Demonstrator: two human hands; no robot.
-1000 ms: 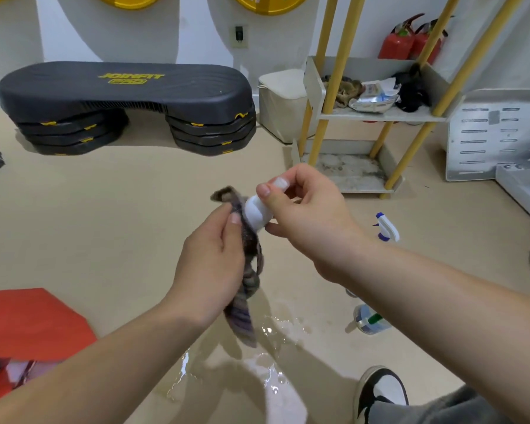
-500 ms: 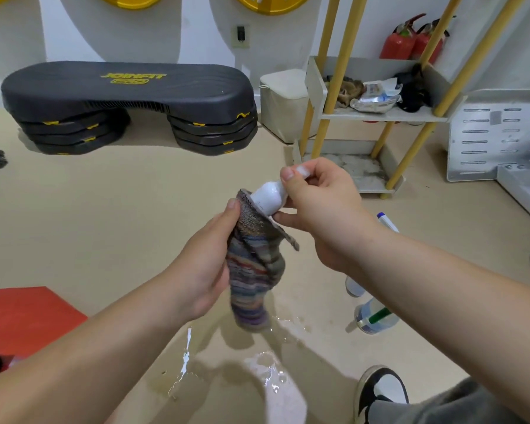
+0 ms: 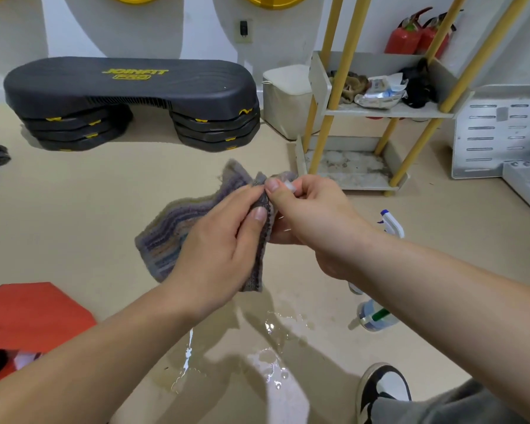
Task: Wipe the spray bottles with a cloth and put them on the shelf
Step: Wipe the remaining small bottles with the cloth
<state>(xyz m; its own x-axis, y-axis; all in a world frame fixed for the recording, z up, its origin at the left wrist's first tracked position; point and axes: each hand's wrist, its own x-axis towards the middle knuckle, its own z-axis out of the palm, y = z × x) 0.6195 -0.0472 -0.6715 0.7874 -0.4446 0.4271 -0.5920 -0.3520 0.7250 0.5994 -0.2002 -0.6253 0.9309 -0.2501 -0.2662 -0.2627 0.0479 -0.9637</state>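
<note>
My left hand [image 3: 221, 249] grips a striped grey and purple cloth [image 3: 169, 237] and presses it around a small white bottle [image 3: 286, 186]. My right hand [image 3: 315, 221] holds that bottle; the cloth and my fingers hide most of it, and only a white bit shows by the thumb. A spray bottle with a white and blue trigger head [image 3: 392, 223] stands on the floor behind my right forearm. Another clear bottle with a green part [image 3: 374, 315] lies on the floor below that arm. The yellow-legged shelf [image 3: 389, 111] stands at the back right.
Spilled water [image 3: 273, 347] glistens on the beige floor beneath my hands. A black step platform [image 3: 129, 87] stands at the back left, a white bin [image 3: 285, 99] beside the shelf. Clutter fills the shelf's upper tier. A red mat [image 3: 31, 313] lies at lower left, my shoe [image 3: 383, 390] at lower right.
The cloth has spread out and gone up over the bottle, covering nearly all of it. Both hands have closed together around it.
</note>
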